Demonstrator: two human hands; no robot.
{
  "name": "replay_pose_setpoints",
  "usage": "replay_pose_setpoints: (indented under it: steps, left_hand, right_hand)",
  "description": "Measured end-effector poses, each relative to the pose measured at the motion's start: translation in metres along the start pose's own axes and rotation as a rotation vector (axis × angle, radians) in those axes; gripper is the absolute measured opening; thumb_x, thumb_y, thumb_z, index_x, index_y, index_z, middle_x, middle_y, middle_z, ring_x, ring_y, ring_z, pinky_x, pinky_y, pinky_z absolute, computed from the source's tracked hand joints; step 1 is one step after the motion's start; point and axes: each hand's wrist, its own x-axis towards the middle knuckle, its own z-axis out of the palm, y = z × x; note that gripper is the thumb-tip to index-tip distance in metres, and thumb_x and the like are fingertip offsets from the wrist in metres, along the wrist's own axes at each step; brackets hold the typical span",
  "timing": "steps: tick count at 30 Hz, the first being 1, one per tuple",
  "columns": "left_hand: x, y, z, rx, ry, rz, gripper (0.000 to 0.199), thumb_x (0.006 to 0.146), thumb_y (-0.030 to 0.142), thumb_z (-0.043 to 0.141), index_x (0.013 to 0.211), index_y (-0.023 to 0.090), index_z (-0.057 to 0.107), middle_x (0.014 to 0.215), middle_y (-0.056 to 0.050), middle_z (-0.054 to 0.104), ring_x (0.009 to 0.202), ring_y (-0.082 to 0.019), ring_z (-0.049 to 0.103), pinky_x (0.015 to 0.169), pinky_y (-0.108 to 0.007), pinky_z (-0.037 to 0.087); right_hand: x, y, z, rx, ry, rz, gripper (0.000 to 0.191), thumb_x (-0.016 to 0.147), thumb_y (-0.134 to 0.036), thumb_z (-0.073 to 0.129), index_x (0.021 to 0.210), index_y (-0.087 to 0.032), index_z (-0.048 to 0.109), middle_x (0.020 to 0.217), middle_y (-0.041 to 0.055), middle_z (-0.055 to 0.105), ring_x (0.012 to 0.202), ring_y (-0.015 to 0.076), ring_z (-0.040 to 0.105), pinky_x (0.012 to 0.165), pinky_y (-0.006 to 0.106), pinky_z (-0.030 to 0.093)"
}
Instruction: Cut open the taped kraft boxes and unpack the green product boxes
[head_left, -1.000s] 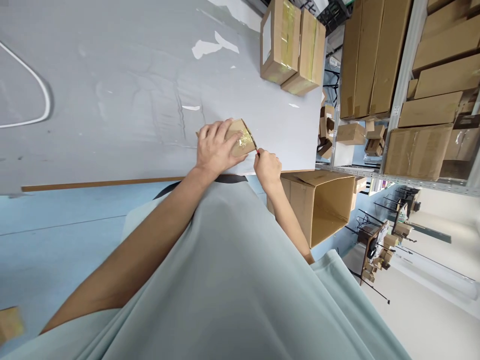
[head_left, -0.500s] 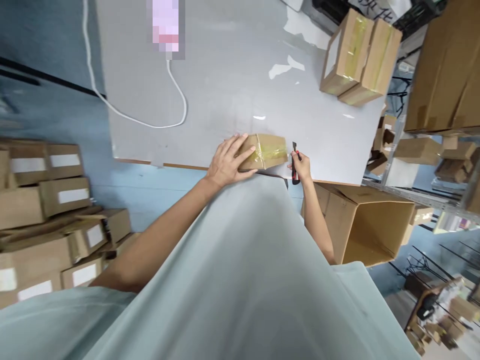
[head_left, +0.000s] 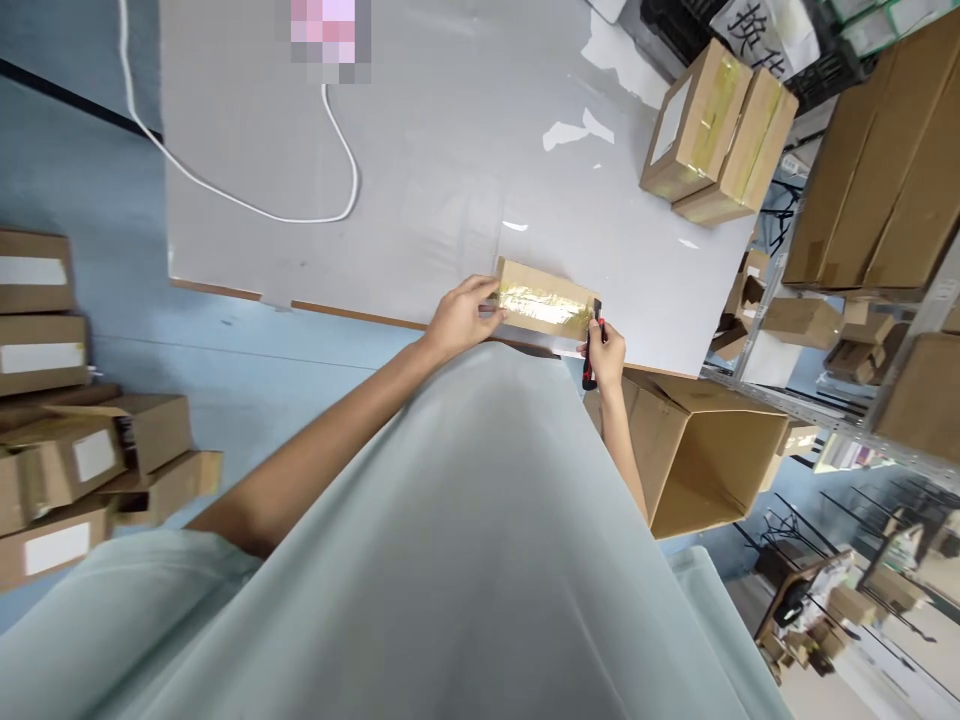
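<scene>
A small cardboard box lies at the near edge of the grey table, a strip of shiny clear-yellow tape running along its upward face. My left hand grips the box's left end, thumb and fingers on either side. In my right hand is a black and red utility knife, held upright with its tip at the right end of the box. Whether the blade touches the tape is too small to tell.
Two taped cartons stand at the table's far right. An open large carton sits below the table's right edge. A white cable crosses the left side. Stacked boxes fill the floor at left; a metal shelf is at right.
The box has turned so its long taped face shows. My left hand has shifted from lying over it to gripping its left end. The knife has come up against the right end.
</scene>
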Motion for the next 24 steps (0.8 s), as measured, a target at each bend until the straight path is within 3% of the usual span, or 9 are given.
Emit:
replay_pose_setpoints:
  steps: [2, 4, 6, 8, 10, 13, 24]
  left_hand:
    - [0.009, -0.004, 0.011, -0.031, -0.029, -0.073, 0.053, 0.097, 0.035, 0.073, 0.148, 0.018, 0.077, 0.148, -0.013, 0.076, 0.123, -0.031, 0.078, 0.111, -0.046, 0.066]
    - [0.014, -0.006, 0.016, -0.052, -0.050, -0.130, 0.053, 0.096, 0.033, 0.076, 0.147, 0.018, 0.077, 0.149, -0.013, 0.076, 0.118, -0.030, 0.080, 0.112, -0.045, 0.065]
    - [0.017, -0.007, 0.016, -0.068, -0.063, -0.149, 0.061, 0.095, 0.031, 0.079, 0.155, 0.022, 0.073, 0.150, -0.011, 0.075, 0.112, -0.029, 0.081, 0.110, -0.045, 0.064]
    - [0.017, -0.007, 0.013, -0.074, -0.074, -0.129, 0.073, 0.094, 0.029, 0.079, 0.165, 0.030, 0.065, 0.153, -0.009, 0.073, 0.112, -0.029, 0.081, 0.108, -0.045, 0.064]
    - [0.017, -0.007, 0.010, -0.073, -0.094, -0.095, 0.077, 0.096, 0.031, 0.077, 0.171, 0.036, 0.059, 0.156, -0.006, 0.071, 0.118, -0.030, 0.079, 0.109, -0.045, 0.062]
    - [0.016, -0.004, 0.006, -0.059, -0.133, -0.080, 0.072, 0.100, 0.034, 0.073, 0.171, 0.032, 0.060, 0.160, -0.008, 0.068, 0.123, -0.029, 0.075, 0.110, -0.043, 0.060]
    - [0.020, -0.007, 0.010, -0.077, -0.140, -0.127, 0.075, 0.100, 0.037, 0.073, 0.174, 0.031, 0.058, 0.162, -0.008, 0.068, 0.121, -0.029, 0.073, 0.113, -0.042, 0.057]
  right_hand:
    - [0.004, -0.002, -0.009, -0.108, -0.005, -0.028, 0.035, 0.117, -0.047, 0.052, 0.107, -0.021, 0.073, 0.079, 0.0014, 0.077, 0.070, 0.0207, 0.078, 0.079, 0.028, 0.059]
    - [0.007, -0.010, -0.013, -0.254, 0.027, -0.102, 0.039, 0.119, -0.047, 0.048, 0.122, -0.020, 0.076, 0.104, 0.0082, 0.083, 0.086, 0.0231, 0.082, 0.090, 0.032, 0.061]
    - [0.007, -0.024, -0.009, -0.419, 0.064, -0.209, 0.043, 0.121, -0.044, 0.043, 0.139, -0.021, 0.075, 0.132, 0.0149, 0.080, 0.108, 0.0272, 0.081, 0.100, 0.037, 0.061]
    - [0.004, -0.044, 0.001, -0.583, 0.011, -0.312, 0.045, 0.123, -0.041, 0.040, 0.150, -0.023, 0.071, 0.146, 0.0159, 0.075, 0.122, 0.0301, 0.077, 0.105, 0.040, 0.060]
    - [0.000, -0.065, 0.014, -0.735, -0.141, -0.404, 0.045, 0.124, -0.039, 0.039, 0.155, -0.026, 0.069, 0.146, 0.0137, 0.076, 0.124, 0.0309, 0.076, 0.105, 0.041, 0.060]
    - [0.000, -0.090, 0.031, -0.921, -0.321, -0.497, 0.045, 0.125, -0.037, 0.040, 0.155, -0.027, 0.070, 0.145, 0.0129, 0.077, 0.120, 0.0313, 0.078, 0.103, 0.042, 0.061]
    - [0.013, -0.118, 0.040, -1.116, -0.425, -0.567, 0.037, 0.124, -0.023, 0.047, 0.151, -0.016, 0.072, 0.142, 0.0139, 0.077, 0.117, 0.0283, 0.079, 0.096, 0.039, 0.058]
